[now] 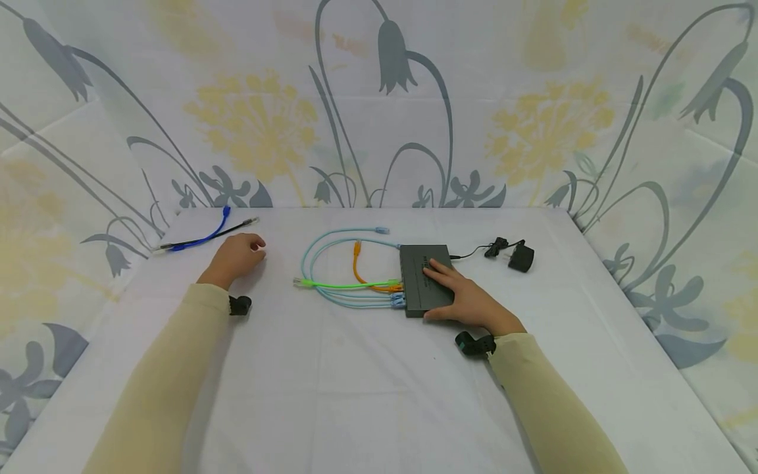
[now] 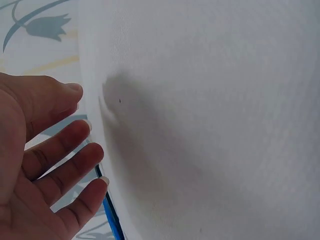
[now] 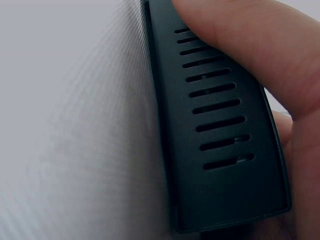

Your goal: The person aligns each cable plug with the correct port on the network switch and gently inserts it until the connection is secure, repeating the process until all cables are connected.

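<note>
A dark grey network switch (image 1: 414,283) lies on the table. My right hand (image 1: 468,299) holds it, fingers spread over its top and thumb against the vented near side (image 3: 215,110). Light blue network cables (image 1: 355,305), a green network cable (image 1: 343,285) and an orange network cable (image 1: 356,260) run from its left side; one light blue plug (image 1: 382,230) lies loose. Over the left of the table hovers my left hand (image 1: 238,259), its loosely bent fingers holding nothing. Beyond that hand lie a blue network cable (image 1: 213,234) and a black network cable (image 1: 237,226), crossing.
Right of the switch lies a black power adapter (image 1: 521,257) with a bundled cord (image 1: 496,247), which runs to the switch. A white cloth covers the table (image 1: 355,395). Flower-patterned fabric (image 1: 355,131) hangs behind and at both sides.
</note>
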The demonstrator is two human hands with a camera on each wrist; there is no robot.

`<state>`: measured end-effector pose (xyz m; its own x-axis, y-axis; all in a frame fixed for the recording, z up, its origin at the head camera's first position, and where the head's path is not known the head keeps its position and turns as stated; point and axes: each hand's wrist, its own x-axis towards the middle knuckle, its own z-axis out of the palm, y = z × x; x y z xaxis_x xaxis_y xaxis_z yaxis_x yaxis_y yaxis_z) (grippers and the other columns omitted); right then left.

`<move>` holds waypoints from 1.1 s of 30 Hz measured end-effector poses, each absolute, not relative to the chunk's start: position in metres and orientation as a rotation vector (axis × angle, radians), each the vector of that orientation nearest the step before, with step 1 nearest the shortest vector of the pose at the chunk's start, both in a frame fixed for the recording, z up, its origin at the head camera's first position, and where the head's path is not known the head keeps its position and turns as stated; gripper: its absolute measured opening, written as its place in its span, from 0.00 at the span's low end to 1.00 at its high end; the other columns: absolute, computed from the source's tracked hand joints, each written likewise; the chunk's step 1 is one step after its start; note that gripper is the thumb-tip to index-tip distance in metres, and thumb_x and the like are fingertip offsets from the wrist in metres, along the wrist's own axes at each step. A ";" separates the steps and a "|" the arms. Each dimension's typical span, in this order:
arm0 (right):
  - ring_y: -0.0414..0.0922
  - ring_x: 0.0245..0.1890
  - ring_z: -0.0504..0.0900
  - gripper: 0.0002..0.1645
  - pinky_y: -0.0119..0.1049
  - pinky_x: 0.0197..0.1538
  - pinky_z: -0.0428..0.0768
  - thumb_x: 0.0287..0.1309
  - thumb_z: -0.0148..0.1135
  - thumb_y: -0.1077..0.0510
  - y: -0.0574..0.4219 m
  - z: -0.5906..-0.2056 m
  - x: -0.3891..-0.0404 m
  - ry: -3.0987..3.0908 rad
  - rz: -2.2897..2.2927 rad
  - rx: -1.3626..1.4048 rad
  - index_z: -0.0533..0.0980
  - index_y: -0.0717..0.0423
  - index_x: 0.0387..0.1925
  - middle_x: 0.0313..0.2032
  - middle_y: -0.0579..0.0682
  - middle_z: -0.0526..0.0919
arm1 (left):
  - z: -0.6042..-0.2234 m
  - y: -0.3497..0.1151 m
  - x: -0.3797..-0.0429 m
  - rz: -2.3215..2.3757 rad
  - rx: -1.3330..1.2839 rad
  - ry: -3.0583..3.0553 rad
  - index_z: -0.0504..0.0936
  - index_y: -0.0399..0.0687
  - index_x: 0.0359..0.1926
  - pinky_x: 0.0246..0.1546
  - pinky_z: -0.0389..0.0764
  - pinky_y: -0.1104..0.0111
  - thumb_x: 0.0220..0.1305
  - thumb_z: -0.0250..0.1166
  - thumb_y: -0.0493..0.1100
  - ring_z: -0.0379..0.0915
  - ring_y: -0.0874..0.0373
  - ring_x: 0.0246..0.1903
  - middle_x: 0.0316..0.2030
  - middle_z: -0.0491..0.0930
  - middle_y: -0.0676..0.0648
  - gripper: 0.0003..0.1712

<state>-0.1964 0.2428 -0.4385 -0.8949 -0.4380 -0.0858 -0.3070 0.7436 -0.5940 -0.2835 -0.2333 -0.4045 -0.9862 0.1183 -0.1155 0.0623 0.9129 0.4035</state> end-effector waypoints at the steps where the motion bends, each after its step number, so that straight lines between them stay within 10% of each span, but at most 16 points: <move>1: 0.56 0.77 0.42 0.61 0.65 0.69 0.56 0.42 0.70 0.28 0.243 -0.438 -0.197 2.724 -0.872 -0.589 0.51 0.32 0.75 0.77 0.34 0.40 | -0.405 -0.235 -0.284 0.615 0.133 2.934 0.74 0.36 0.58 0.55 0.72 0.48 0.69 0.53 0.43 0.70 0.39 0.52 0.55 0.73 0.32 0.21; 33: 0.55 0.77 0.42 0.61 0.64 0.70 0.56 0.42 0.70 0.28 0.243 -0.436 -0.196 2.716 -0.885 -0.584 0.52 0.32 0.75 0.77 0.33 0.41 | -0.396 -0.264 -0.291 0.521 -0.043 2.963 0.55 0.24 0.69 0.64 0.58 0.36 0.67 0.51 0.46 0.47 0.23 0.65 0.65 0.52 0.18 0.38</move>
